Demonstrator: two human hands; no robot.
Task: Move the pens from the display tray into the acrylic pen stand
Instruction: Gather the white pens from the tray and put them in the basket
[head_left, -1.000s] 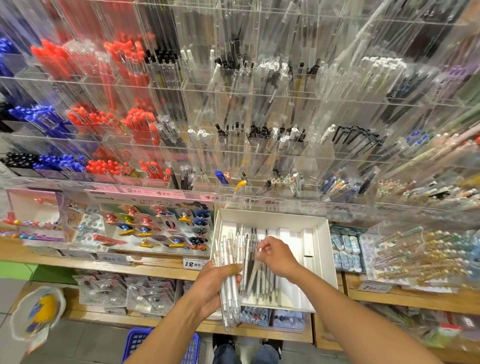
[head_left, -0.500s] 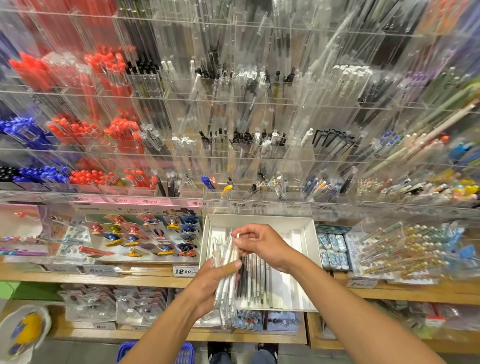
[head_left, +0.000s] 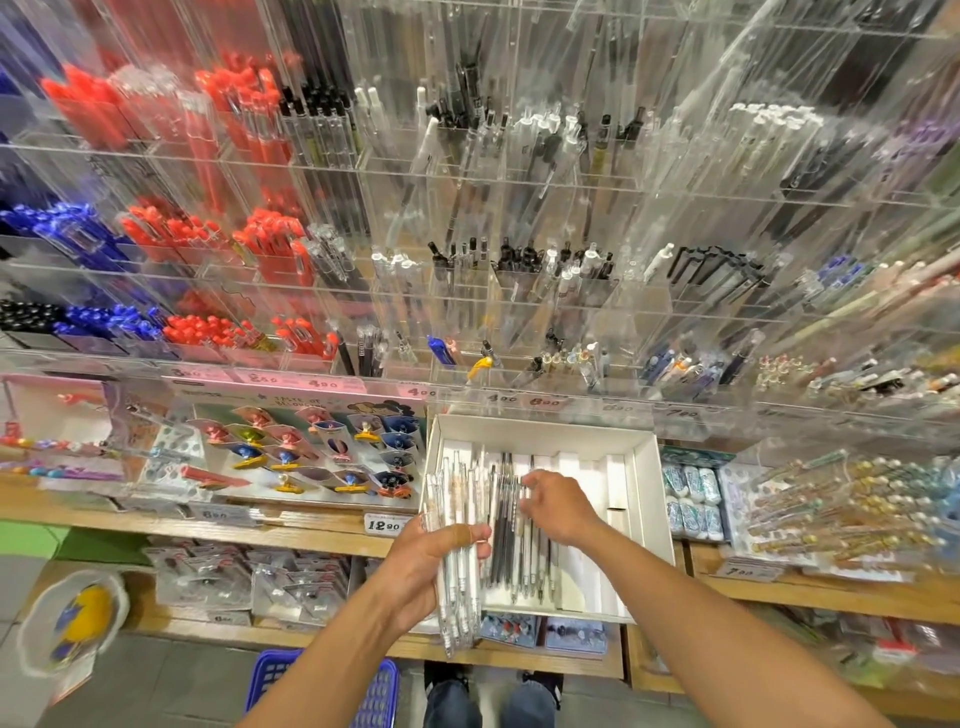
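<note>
2 hands busy: left hand (head_left: 434, 558) grips clear pen bundle (head_left: 457, 525); right hand (head_left: 558, 506) fingers curled onto dark pens (head_left: 511, 551) in white tray (head_left: 647, 467).

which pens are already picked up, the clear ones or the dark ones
The clear pens: the left hand grips them as a bundle. The dark pens lie in the tray.

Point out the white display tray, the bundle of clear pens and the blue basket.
white display tray (head_left: 647, 467): head view, right wall.
bundle of clear pens (head_left: 457, 499): head view, upper barrels above the left hand (head_left: 431, 564).
blue basket (head_left: 382, 696): head view, right rim.
</note>
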